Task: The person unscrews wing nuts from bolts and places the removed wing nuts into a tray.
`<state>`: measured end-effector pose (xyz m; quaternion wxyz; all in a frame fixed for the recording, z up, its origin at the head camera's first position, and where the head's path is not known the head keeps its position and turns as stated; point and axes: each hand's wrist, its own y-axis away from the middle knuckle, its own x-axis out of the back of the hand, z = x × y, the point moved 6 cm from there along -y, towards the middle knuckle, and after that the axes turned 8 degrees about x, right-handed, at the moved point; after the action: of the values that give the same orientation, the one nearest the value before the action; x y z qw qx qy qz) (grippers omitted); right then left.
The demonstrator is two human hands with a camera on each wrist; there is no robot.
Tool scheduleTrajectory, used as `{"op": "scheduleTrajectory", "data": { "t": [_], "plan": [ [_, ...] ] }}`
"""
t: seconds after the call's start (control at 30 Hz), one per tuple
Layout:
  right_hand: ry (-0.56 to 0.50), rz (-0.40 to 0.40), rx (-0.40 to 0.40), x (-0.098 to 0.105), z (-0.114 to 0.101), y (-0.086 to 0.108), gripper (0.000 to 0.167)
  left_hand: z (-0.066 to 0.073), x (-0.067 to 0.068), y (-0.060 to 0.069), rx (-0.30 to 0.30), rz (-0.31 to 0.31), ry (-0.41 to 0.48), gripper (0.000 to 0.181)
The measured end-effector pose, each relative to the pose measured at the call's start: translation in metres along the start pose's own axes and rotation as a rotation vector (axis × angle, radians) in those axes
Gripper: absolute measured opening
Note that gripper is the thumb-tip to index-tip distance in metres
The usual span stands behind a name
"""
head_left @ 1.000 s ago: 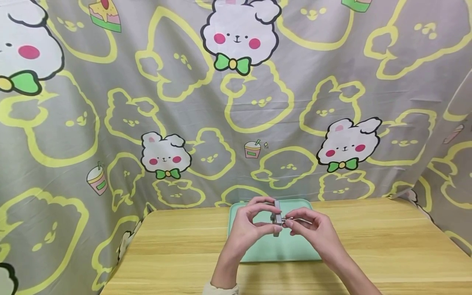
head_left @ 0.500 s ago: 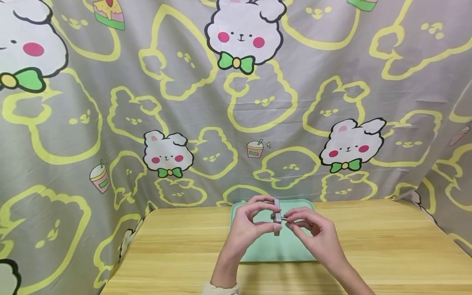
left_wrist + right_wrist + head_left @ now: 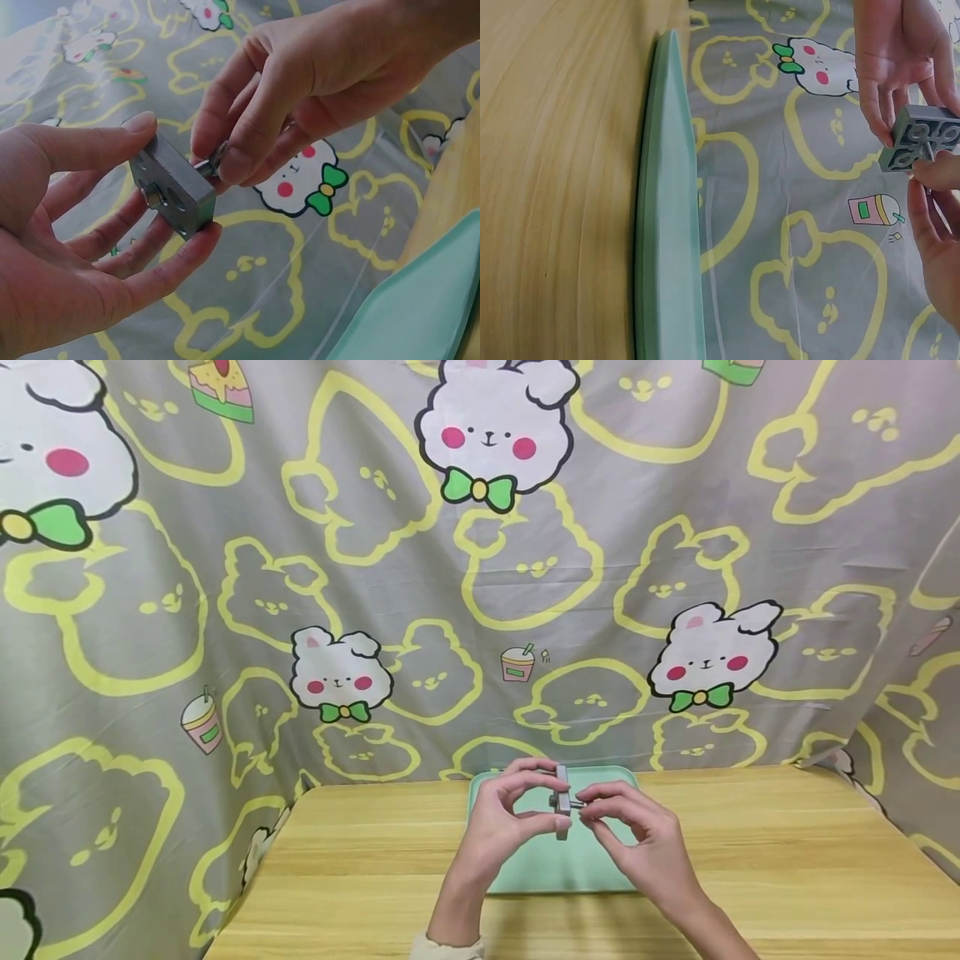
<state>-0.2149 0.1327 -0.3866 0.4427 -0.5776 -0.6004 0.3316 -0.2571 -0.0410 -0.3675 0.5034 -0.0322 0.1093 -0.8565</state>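
Observation:
My left hand (image 3: 498,822) holds a small grey rectangular block (image 3: 174,184) by its edges, between thumb and fingertips, raised over the tray. Holes show on one face in the left wrist view, with a hexagonal metal piece (image 3: 152,196) set against it. The opposite face, in the right wrist view, is ribbed. From that face sticks out a metal bolt (image 3: 204,168). My right hand (image 3: 645,835) pinches the bolt's outer end between thumb and fingers, which partly hide a shiny piece there; its exact shape is unclear.
A mint-green tray (image 3: 570,868) lies on the wooden table (image 3: 360,860) below the hands. Behind and at both sides hangs a grey curtain (image 3: 450,585) printed with rabbits and yellow outlines.
My right thumb and fingers have shifted around the bolt's end, the hand turning slightly. The left hand and the block stay almost in place.

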Motion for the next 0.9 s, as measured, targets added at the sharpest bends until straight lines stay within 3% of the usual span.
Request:
{"op": "scheduleTrajectory", "data": {
  "t": [0.2,0.5,0.73,0.9],
  "plan": [
    [-0.003,-0.054,-0.078,-0.002,0.0,-0.001,0.046,0.0,0.002,0.001,-0.005,0.009,-0.001,0.032],
    [-0.086,0.003,-0.406,0.004,0.012,0.003,0.025,0.001,0.002,0.0,-0.018,0.029,-0.027,0.032],
    [-0.238,0.057,-0.709,0.006,0.027,0.012,0.032,0.0,-0.001,-0.001,-0.026,0.036,-0.054,0.03],
    [-0.308,0.04,-0.83,0.003,0.032,0.016,0.039,0.0,-0.002,-0.002,-0.024,0.029,-0.06,0.031]
  ]
}}
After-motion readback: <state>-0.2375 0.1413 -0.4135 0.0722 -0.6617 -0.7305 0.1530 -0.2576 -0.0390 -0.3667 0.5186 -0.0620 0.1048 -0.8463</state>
